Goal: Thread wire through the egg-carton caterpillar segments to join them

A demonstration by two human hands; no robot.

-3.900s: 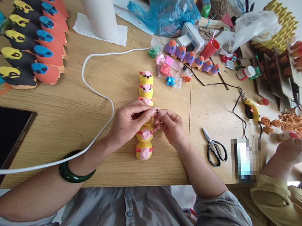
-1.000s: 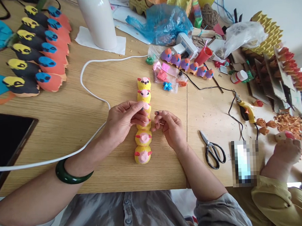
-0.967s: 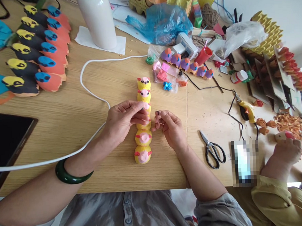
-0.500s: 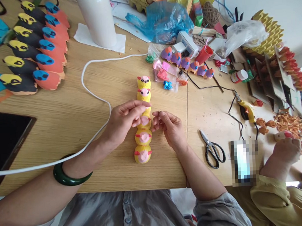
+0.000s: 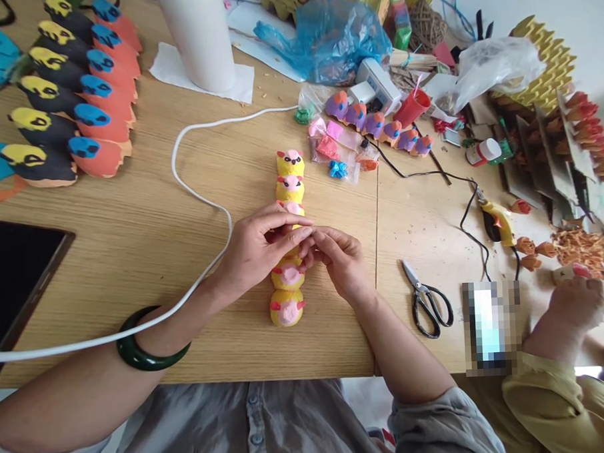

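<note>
A row of yellow egg-carton cups point(image 5: 288, 310) with pink faces and red ears lies lengthwise on the wooden table. The two far cups carry dark eye marks. Over the row's middle, my left hand point(image 5: 263, 245) has its thumb and fingertips brought together. My right hand point(image 5: 341, 258) is closed in a pinch just right of the row. Both hands' fingertips meet above the cups and hide part of them. Whatever lies between the fingertips is too small and covered to make out.
Black-handled scissors point(image 5: 429, 301) lie to the right, and a white cable point(image 5: 200, 197) curves past my left arm. Packets of coloured clay point(image 5: 328, 145) and a purple cup row point(image 5: 375, 124) sit beyond. A co-worker's hand point(image 5: 578, 304) is at far right.
My left hand has moved right and my right hand slightly left, so their fingertips, apart before, now touch. A small dark bit seen at my right fingertips is now hidden.
</note>
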